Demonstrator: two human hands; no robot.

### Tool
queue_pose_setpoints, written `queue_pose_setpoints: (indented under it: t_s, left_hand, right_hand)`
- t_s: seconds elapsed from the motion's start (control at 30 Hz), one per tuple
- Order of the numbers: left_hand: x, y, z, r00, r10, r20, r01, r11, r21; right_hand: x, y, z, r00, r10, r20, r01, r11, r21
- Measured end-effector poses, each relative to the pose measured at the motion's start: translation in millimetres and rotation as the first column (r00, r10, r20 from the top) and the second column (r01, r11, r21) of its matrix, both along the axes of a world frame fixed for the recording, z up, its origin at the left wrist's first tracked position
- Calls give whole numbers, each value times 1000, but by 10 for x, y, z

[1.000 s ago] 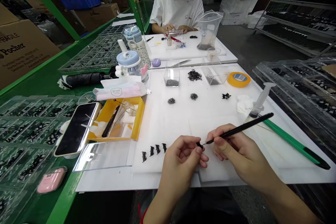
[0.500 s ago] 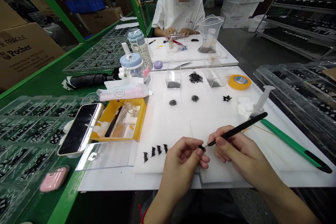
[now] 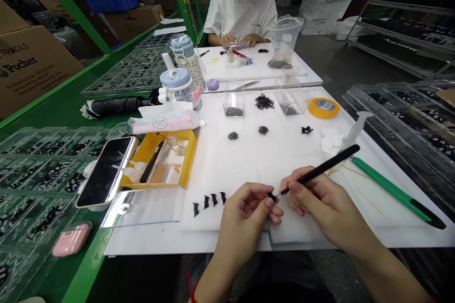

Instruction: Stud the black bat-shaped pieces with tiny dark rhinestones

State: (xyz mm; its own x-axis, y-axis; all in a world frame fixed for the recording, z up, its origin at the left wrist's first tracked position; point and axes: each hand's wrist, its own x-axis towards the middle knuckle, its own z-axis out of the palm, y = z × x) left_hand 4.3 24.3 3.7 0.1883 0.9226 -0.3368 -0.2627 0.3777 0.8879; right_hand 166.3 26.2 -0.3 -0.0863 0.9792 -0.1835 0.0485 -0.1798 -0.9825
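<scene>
My left hand (image 3: 247, 213) pinches a small black part (image 3: 272, 196) between thumb and forefinger, just above the white foam mat. In my right hand (image 3: 314, 194) lies a slim black pen-like tool (image 3: 329, 164), its thin metal tip touching or nearly touching that part. The part's exact shape is mostly hidden by my fingers. Left of my left hand, several small black parts (image 3: 206, 202) stand in a row on the foam mat (image 3: 234, 165). Beyond my hands lie small piles of tiny dark pieces (image 3: 263, 130) and a heap of black parts (image 3: 306, 130).
On the left are a yellow tray (image 3: 194, 158) with tools, a phone (image 3: 106, 170) and a clear lid (image 3: 142, 208). A green-handled tool (image 3: 394, 191), a syringe (image 3: 357, 129) and yellow tape (image 3: 323, 108) sit to the right. Across the table a co-worker (image 3: 241, 14) sits.
The view has shifted slightly, so the table things appear a little higher. Both hands keep their grips; the black tool's tip stays at the small part.
</scene>
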Motion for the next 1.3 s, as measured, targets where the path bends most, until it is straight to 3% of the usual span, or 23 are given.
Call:
queue_pose_setpoints:
  t_s: [1.3]
  left_hand:
    - [2,-3,-39,999,-22,39,21,999,35]
  right_hand:
    - [16,23,-9,1000,-6,0,6,1000,22]
